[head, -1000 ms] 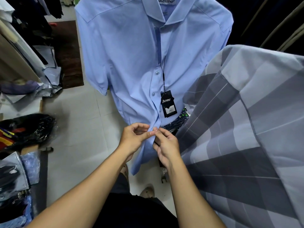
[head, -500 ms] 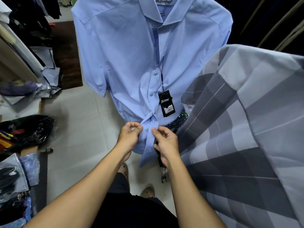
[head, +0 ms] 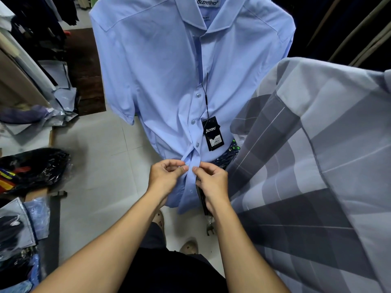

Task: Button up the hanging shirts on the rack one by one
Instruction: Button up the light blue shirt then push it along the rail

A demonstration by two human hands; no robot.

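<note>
Left hand [head: 167,176] and right hand [head: 211,180], fingers pinching placket edges of light-blue shirt [head: 160,70], frame centre; button [head: 186,164] between.

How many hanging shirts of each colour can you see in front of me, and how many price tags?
Light blue shirt: 1
Grey checked shirt: 1
Black price tag: 1
Total: 3
</note>
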